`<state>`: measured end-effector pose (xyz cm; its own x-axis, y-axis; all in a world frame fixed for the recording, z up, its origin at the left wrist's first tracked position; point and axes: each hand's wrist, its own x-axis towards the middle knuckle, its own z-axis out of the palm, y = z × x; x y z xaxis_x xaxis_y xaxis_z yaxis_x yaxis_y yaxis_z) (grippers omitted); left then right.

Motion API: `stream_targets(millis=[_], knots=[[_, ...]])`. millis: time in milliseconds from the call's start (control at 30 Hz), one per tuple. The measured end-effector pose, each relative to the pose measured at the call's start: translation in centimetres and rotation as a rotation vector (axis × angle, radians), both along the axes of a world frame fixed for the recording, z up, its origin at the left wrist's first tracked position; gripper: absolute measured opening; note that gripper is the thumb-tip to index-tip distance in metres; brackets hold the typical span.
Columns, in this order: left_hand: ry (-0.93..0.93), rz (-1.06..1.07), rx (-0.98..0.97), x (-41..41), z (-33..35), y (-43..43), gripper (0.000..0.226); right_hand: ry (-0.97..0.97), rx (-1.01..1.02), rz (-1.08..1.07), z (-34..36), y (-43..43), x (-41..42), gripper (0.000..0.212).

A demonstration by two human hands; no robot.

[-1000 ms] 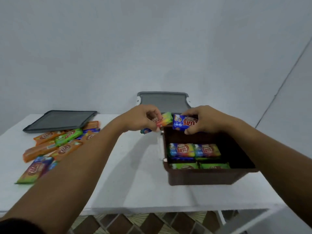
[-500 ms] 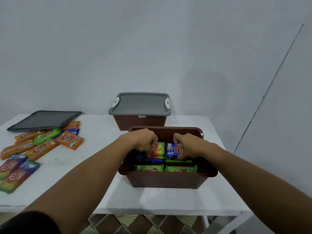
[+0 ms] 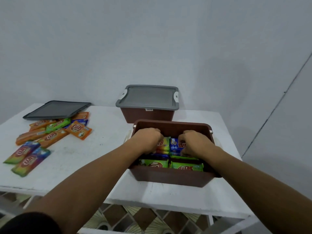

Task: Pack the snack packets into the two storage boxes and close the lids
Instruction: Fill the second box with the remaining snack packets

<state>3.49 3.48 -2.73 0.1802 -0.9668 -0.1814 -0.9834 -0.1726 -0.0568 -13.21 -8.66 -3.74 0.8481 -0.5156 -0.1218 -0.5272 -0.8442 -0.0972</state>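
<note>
An open brown storage box (image 3: 170,179) stands on the white table in front of me, with several snack packets inside. Both my hands are down in it. My left hand (image 3: 148,139) grips a rainbow-coloured packet (image 3: 164,146). My right hand (image 3: 195,141) grips a blue packet (image 3: 175,145) beside it. Two green packets (image 3: 170,164) lie along the near wall. Behind stands a second brown box (image 3: 146,115) with its grey lid (image 3: 148,97) on. Loose orange, green and blue packets (image 3: 49,134) lie at the left.
A dark grey lid (image 3: 55,109) lies at the table's far left, partly over the loose packets. The white table (image 3: 87,157) ends close to the box's near side. A grey wall stands behind; tiled floor shows below.
From above the box's far rim my hands have gone down into the box with the two packets. The view has shifted, so the closed box behind now shows fully.
</note>
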Motion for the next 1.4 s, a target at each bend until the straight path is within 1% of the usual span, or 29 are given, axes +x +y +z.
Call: stream_targets(millis=[100,200,267,300,333,400,433,533,633,700,767,967,1167,1267,1400], knots=[[-0.017,0.004,-0.009,-0.2,0.0,-0.1,0.043,-0.017,0.012,-0.010,-0.1,0.1,0.1,0.042],[0.005,0.040,0.075,-0.1,0.4,-0.3,0.043,-0.024,0.049,-0.027,0.0,0.0,0.0,0.043],[0.070,0.069,0.075,0.0,0.6,-0.2,0.032,-0.070,0.142,-0.031,0.2,-0.2,-0.2,0.046],[0.109,0.085,0.022,0.2,0.6,0.2,0.024,-0.121,0.206,-0.027,0.5,-0.2,-0.2,0.043],[0.143,0.093,-0.058,0.4,0.7,0.7,0.018,-0.186,0.263,-0.027,0.8,-0.1,-0.2,0.035],[0.203,0.101,-0.225,0.8,1.2,2.1,0.014,-0.323,0.323,-0.036,1.9,0.7,0.2,0.012],[0.232,0.102,-0.296,0.9,1.7,2.8,0.014,-0.380,0.341,-0.040,2.5,1.2,0.6,0.005],[0.286,0.114,-0.460,1.6,3.0,4.2,0.013,-0.489,0.369,-0.030,4.2,2.9,2.5,0.002],[0.256,0.153,-0.625,3.0,3.9,5.6,0.015,-0.582,0.348,-0.014,5.3,4.7,5.2,0.003],[0.228,0.171,-0.698,4.2,4.1,6.7,0.016,-0.619,0.330,-0.003,5.6,6.1,7.0,0.004],[0.225,0.205,-0.736,6.0,4.2,8.2,0.016,-0.614,0.321,0.023,6.1,7.7,9.1,0.005],[0.322,0.303,-0.729,13.9,4.6,14.7,0.014,-0.485,0.271,0.141,7.2,12.9,16.4,0.008],[0.338,0.415,-0.594,24.9,4.1,23.4,0.012,-0.463,0.292,0.183,6.1,20.0,26.9,0.008],[0.313,0.489,-0.469,29.5,3.4,27.5,0.016,-0.443,0.299,0.237,4.2,24.1,31.9,0.007],[0.292,0.603,-0.343,34.7,2.2,31.9,0.019,-0.296,0.274,0.372,1.3,28.7,37.1,0.016]])
